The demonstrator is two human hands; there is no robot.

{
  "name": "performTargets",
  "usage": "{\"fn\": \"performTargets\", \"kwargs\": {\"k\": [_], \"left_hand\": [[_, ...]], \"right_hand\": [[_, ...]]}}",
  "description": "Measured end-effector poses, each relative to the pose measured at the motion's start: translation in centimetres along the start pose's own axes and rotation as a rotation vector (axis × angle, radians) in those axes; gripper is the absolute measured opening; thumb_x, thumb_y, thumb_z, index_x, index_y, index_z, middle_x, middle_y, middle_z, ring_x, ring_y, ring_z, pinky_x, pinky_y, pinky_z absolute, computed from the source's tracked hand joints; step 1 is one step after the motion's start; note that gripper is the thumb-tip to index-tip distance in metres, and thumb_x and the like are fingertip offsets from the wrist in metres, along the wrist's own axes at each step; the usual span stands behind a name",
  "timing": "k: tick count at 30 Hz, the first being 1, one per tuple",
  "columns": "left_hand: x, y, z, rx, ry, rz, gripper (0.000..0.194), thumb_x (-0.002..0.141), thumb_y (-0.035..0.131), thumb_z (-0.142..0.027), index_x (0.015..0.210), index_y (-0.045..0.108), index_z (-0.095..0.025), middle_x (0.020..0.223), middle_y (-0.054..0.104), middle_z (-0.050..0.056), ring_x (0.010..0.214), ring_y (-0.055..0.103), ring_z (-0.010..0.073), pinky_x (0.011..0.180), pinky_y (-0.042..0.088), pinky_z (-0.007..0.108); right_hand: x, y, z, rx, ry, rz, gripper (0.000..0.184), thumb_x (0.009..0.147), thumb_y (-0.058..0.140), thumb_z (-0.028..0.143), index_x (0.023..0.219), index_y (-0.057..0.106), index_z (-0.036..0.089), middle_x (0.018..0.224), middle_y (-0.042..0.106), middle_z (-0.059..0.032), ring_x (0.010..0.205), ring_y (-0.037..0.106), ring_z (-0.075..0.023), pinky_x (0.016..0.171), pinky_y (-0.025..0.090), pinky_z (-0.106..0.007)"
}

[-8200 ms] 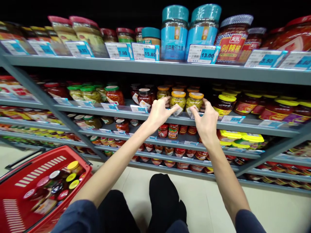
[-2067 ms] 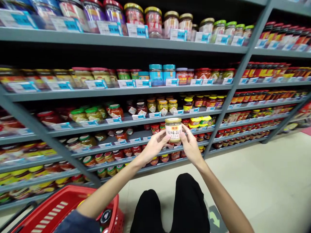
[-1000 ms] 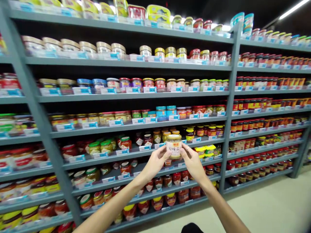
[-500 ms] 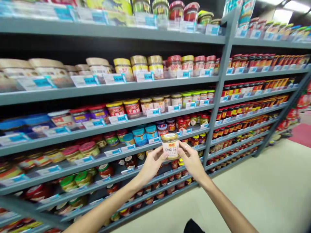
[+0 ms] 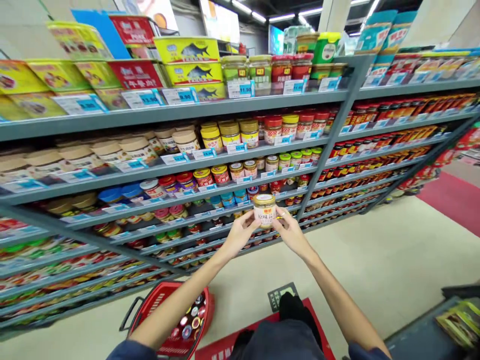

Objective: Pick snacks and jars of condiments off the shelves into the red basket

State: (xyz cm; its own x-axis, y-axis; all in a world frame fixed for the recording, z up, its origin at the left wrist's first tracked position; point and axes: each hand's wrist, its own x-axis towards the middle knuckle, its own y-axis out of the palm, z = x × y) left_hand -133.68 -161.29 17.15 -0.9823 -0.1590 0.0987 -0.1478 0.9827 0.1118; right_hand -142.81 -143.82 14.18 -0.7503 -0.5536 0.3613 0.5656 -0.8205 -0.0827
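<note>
Grey shelving (image 5: 210, 109) runs across the whole view, its many levels lined with jars and tins, and a second bay continues beyond the slanting upright (image 5: 345, 112). Below it spreads the pale floor (image 5: 367, 260). A red mat (image 5: 221, 348) lies under the person's dark-clad legs. To the left of the legs, near the shelving, stands a red basket (image 5: 210, 306) with a good number of lidded jars (image 5: 195, 321) inside, partly covered from sight by the left forearm (image 5: 183, 297). A dark floor marking (image 5: 276, 300) reading EXIT shows just past the edge of the mat.

Both arms reach forward, and the two hands meet around one thing. The left hand (image 5: 240, 235) grips its left side, thumb toward the front, and the right hand (image 5: 290, 234) grips its right side in the same manner. That thing is a small glass jar (image 5: 265, 212), upright between the fingertips, raised clear of the floor and in front of the lower shelves. It sits at the far end of both hands, with the palms behind and to either side of it. Its white label (image 5: 265, 216) faces the camera, and above this is a gold-coloured lid (image 5: 264, 198). Smallest of all, a thin ring (image 5: 284, 214) circles a finger of the right hand
</note>
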Motion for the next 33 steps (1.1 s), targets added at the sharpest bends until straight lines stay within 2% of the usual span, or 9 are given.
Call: {"fn": "performTargets", "kwargs": {"k": [3, 7, 11, 14, 19, 24, 27, 30, 33], "left_hand": [[1.3, 2.0, 1.2, -0.001, -0.004, -0.023, 0.072, 0.083, 0.085, -0.051, 0.141, 0.066, -0.013, 0.145, 0.067, 0.016, 0.137, 0.062, 0.034, 0.122, 0.044, 0.051], [3.7, 4.8, 2.5, 0.039, -0.015, -0.048, 0.074, 0.081, 0.085, -0.052, 0.141, 0.066, -0.013, 0.143, 0.068, 0.017, 0.134, 0.063, 0.0342, 0.121, 0.044, 0.053], [6.4, 5.8, 3.2, 0.143, 0.026, -0.087, 0.067, 0.086, 0.081, -0.052, 0.139, 0.067, -0.013, 0.144, 0.067, 0.016, 0.133, 0.063, 0.0329, 0.119, 0.046, 0.05], [9.0, 5.1, 3.7, 0.246, 0.046, -0.173, 0.067, 0.084, 0.082, -0.049, 0.138, 0.066, -0.013, 0.144, 0.064, 0.019, 0.129, 0.064, 0.033, 0.112, 0.052, 0.048], [14.5, 1.9, 3.9, 0.528, 0.166, -0.332, 0.049, 0.087, 0.078, -0.045, 0.12, 0.074, -0.009, 0.123, 0.07, 0.02, 0.111, 0.068, 0.031, 0.106, 0.054, 0.049], [19.0, -1.1, 2.9, 0.445, 0.286, -0.356, 0.067, 0.08, 0.085, -0.042, 0.132, 0.061, -0.007, 0.13, 0.07, 0.022, 0.114, 0.07, 0.0297, 0.106, 0.055, 0.046], [20.5, -1.9, 2.7, 0.437, 0.325, -0.356, 0.064, 0.081, 0.085, -0.041, 0.129, 0.059, -0.008, 0.131, 0.07, 0.024, 0.116, 0.071, 0.0298, 0.107, 0.055, 0.047], [21.2, -2.1, 2.8, 0.449, 0.346, -0.379, 0.058, 0.084, 0.082, -0.041, 0.129, 0.06, -0.012, 0.132, 0.07, 0.02, 0.12, 0.07, 0.0294, 0.107, 0.056, 0.046], [21.6, -2.2, 2.8, 0.617, 0.377, -0.461, 0.05, 0.088, 0.079, -0.041, 0.127, 0.066, -0.014, 0.127, 0.068, 0.015, 0.114, 0.071, 0.0274, 0.103, 0.059, 0.043]], "right_hand": [[0.7, -2.7, -0.6, -0.067, -0.023, 0.038, 0.054, 0.094, 0.071, 0.052, 0.138, 0.067, 0.021, 0.135, 0.065, -0.0107, 0.126, 0.062, -0.024, 0.11, 0.051, -0.038], [2.6, -6.4, -2.4, -0.015, 0.002, 0.082, 0.067, 0.093, 0.072, 0.048, 0.152, 0.055, 0.022, 0.137, 0.068, -0.011, 0.118, 0.068, -0.0236, 0.108, 0.054, -0.042], [5.7, -8.6, -4.6, -0.012, -0.018, 0.128, 0.071, 0.092, 0.073, 0.049, 0.153, 0.055, 0.019, 0.141, 0.067, -0.0136, 0.113, 0.07, -0.0239, 0.105, 0.057, -0.042], [8.8, -9.0, -6.0, 0.007, -0.049, 0.181, 0.072, 0.092, 0.074, 0.049, 0.155, 0.054, 0.02, 0.147, 0.064, -0.014, 0.115, 0.07, -0.0248, 0.105, 0.057, -0.043], [14.9, -8.1, -7.6, 0.019, -0.136, 0.212, 0.076, 0.092, 0.074, 0.047, 0.157, 0.05, 0.017, 0.147, 0.064, -0.0144, 0.122, 0.068, -0.027, 0.11, 0.055, -0.045], [19.8, -6.7, -8.4, 0.003, -0.209, 0.186, 0.077, 0.093, 0.07, 0.052, 0.158, 0.048, 0.017, 0.156, 0.054, -0.0144, 0.136, 0.06, -0.0281, 0.115, 0.052, -0.044], [21.4, -6.3, -8.8, -0.024, -0.237, 0.148, 0.077, 0.094, 0.068, 0.058, 0.156, 0.05, 0.018, 0.155, 0.051, -0.0164, 0.136, 0.06, -0.0281, 0.114, 0.054, -0.042], [22.3, -6.3, -9.4, -0.082, -0.278, 0.126, 0.076, 0.094, 0.066, 0.063, 0.154, 0.052, 0.019, 0.151, 0.053, -0.0165, 0.134, 0.062, -0.0291, 0.112, 0.055, -0.045], [23.1, -6.3, -9.8, -0.239, -0.371, 0.081, 0.067, 0.098, 0.063, 0.059, 0.152, 0.054, 0.02, 0.148, 0.058, -0.0158, 0.138, 0.057, -0.0306, 0.119, 0.049, -0.05]]}}
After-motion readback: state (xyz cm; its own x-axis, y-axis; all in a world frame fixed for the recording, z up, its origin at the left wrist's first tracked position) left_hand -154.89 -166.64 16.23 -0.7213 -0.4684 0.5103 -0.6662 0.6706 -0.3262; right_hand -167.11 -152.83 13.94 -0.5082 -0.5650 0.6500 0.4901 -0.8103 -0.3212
